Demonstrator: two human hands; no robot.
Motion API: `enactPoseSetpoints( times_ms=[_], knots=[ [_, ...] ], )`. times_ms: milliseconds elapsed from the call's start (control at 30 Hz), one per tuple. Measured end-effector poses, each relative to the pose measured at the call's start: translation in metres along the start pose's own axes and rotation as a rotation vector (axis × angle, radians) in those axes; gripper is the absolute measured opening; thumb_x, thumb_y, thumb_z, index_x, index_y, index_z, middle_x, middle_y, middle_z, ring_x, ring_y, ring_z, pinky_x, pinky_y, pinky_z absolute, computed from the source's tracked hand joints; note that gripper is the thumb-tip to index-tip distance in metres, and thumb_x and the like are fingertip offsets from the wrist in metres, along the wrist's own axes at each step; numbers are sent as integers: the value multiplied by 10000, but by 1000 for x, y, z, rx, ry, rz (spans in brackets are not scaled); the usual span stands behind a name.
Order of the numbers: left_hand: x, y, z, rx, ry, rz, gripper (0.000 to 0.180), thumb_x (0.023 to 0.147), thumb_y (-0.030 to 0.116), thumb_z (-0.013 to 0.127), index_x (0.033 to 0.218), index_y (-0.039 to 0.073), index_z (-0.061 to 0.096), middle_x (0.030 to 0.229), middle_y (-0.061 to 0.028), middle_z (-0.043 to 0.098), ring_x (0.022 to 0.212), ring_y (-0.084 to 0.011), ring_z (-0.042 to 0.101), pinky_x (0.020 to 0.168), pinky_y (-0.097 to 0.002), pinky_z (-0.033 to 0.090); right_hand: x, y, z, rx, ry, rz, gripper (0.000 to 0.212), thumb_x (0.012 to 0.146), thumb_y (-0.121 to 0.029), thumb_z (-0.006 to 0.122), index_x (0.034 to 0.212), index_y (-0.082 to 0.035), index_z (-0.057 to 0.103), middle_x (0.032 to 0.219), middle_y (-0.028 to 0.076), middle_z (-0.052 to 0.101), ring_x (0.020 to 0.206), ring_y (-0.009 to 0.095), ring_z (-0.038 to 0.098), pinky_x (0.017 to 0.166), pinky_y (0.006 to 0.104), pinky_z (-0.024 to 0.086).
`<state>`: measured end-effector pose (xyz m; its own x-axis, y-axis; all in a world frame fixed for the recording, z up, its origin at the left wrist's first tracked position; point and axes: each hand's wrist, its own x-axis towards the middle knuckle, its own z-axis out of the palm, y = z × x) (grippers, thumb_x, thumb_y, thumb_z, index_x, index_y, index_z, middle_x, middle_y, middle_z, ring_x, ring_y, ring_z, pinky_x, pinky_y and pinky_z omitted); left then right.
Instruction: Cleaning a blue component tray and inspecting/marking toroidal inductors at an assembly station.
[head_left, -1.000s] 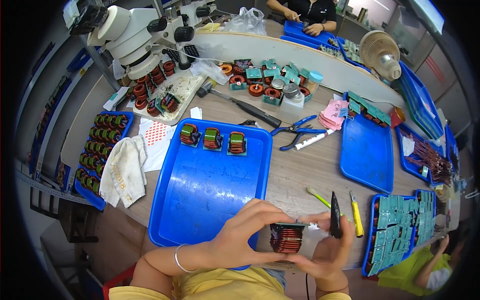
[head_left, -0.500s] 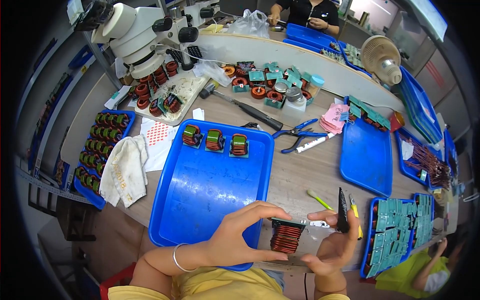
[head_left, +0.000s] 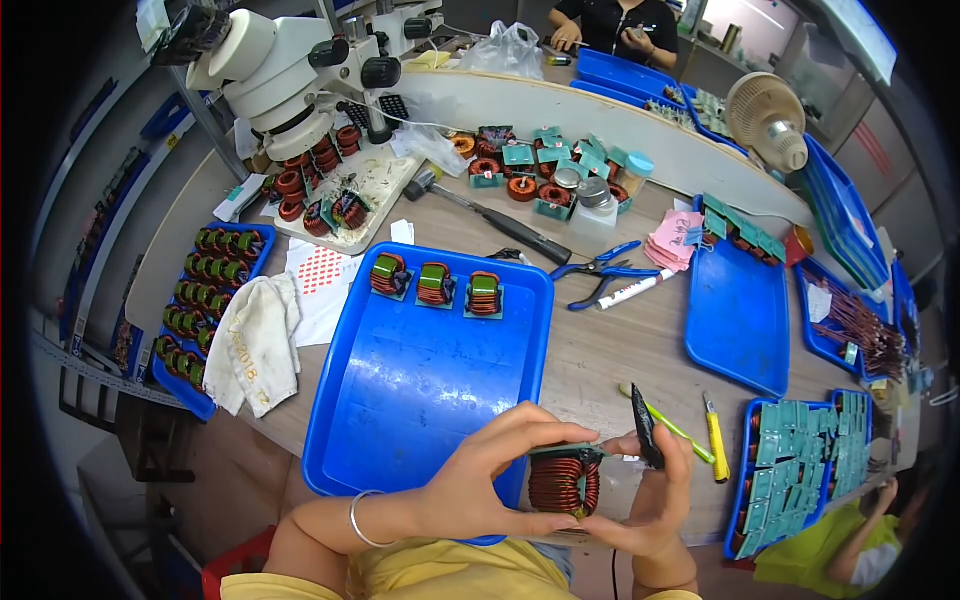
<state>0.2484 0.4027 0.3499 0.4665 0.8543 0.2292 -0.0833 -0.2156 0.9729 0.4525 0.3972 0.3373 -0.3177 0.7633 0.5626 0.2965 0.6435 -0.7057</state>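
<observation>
My left hand (head_left: 470, 475) grips a copper-wound coil (head_left: 562, 487) on a small green circuit board, thumb below and fingers on the board side. The coil is held in the air over the near right corner of a blue tray (head_left: 430, 385). My right hand (head_left: 655, 500) is closed on a dark, flat, pointed tool (head_left: 646, 425) that sticks up between its fingers; its exact kind I cannot make out. The right thumb and a fingertip reach the coil's right side. In the tray, three similar coils (head_left: 435, 284) with green tops stand along the far edge.
Right of my hands lie a yellow cutter knife (head_left: 716, 440) and a green-handled tool (head_left: 680, 428). Beyond are blue pliers (head_left: 597, 272), a white marker (head_left: 628, 290) and a hammer (head_left: 515, 230). Left are a white cloth (head_left: 252, 345), a coil-filled tray (head_left: 262, 240) and a microscope (head_left: 275, 80).
The coil has turned, so its right-hand side now faces up toward me. My right hand has moved left to meet it, bringing the dark pointed tool along.
</observation>
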Motion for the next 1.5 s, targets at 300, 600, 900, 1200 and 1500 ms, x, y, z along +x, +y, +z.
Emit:
enactPoseSetpoints(
  times_ms=[300, 600, 900, 1200, 1500],
  knots=[
    [-2, 1, 0, -67, 12, -54, 662, 602, 55, 809, 1177, -22, 490, 1126, -124, 486, 1063, -210, 491, 938, -325, 401, -5, 1, 2, 95, 73, -53, 972, 520, -193, 873, 1276, 40, 309, 1095, 149, 416, 837, 253, 592, 709, 334, 486],
    [-2, -3, 1, -27, 68, 9, 628, 618, 129, 809, 1162, 5, 522, 1128, -134, 555, 1052, -225, 531, 915, -332, 409, -2, -4, -9, 64, 177, -43, 763, 603, -207, 829, 1199, 2, 401, 989, 118, 491, 777, 229, 583, 654, 320, 435],
    [0, 1, 2, 87, 106, 80, 575, 637, 153, 800, 1135, 15, 548, 1089, -115, 573, 998, -220, 550, 855, -309, 433, 1, -14, -8, -20, 318, -52, 257, 781, -316, 674, 726, -98, 550, 580, -3, 506, 550, 136, 483, 638, 297, 339],
    [-1, -1, 5, 292, 169, 150, 614, 538, 141, 858, 1061, 11, 563, 985, -111, 590, 886, -218, 558, 816, -334, 448, 0, -17, -14, -85, 183, -97, 142, 683, -170, 726, 772, -104, 637, 626, -14, 562, 584, 128, 515, 631, 289, 343],
    [0, -1, 8, 452, 229, 221, 574, 525, 152, 861, 1009, 20, 583, 865, -60, 570, 771, -193, 541, 811, -375, 454, 2, -21, -15, -188, 71, -160, 267, 579, -86, 772, 836, -99, 701, 671, -26, 592, 620, 105, 522, 622, 269, 335]
  ],
)
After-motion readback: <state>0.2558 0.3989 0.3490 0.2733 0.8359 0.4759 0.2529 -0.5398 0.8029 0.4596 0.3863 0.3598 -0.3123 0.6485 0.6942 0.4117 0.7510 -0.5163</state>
